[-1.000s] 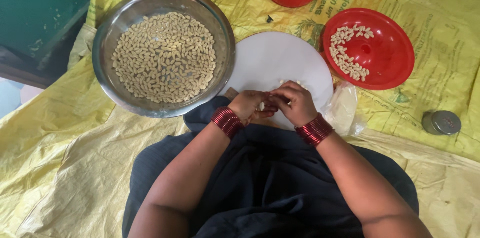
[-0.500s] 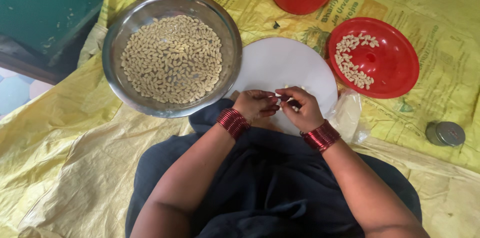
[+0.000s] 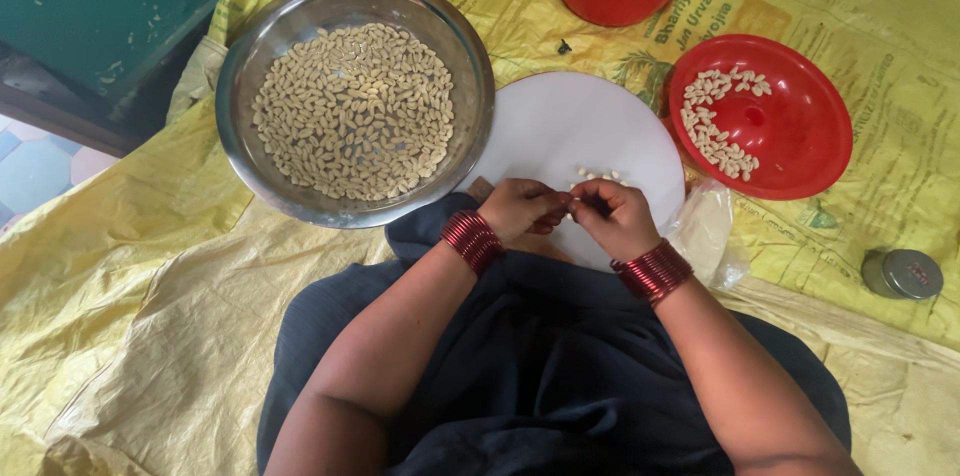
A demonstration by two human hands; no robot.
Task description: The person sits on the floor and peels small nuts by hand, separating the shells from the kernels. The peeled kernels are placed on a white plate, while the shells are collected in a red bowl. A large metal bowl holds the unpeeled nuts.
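We see a round white board (image 3: 570, 126) lying flat, its near edge under our hands. Our left hand (image 3: 522, 210) and right hand (image 3: 618, 219) meet fingertip to fingertip over that near edge, pinching something too small to make out between them. Just beyond the fingers, a few pale kernels (image 3: 598, 175) lie loose on the board. To the board's left, touching its rim, sits a steel bowl (image 3: 462, 56) heaped with pale nuts (image 3: 352, 108). To the board's right sits a red plate (image 3: 800, 126) with a curved row of nuts.
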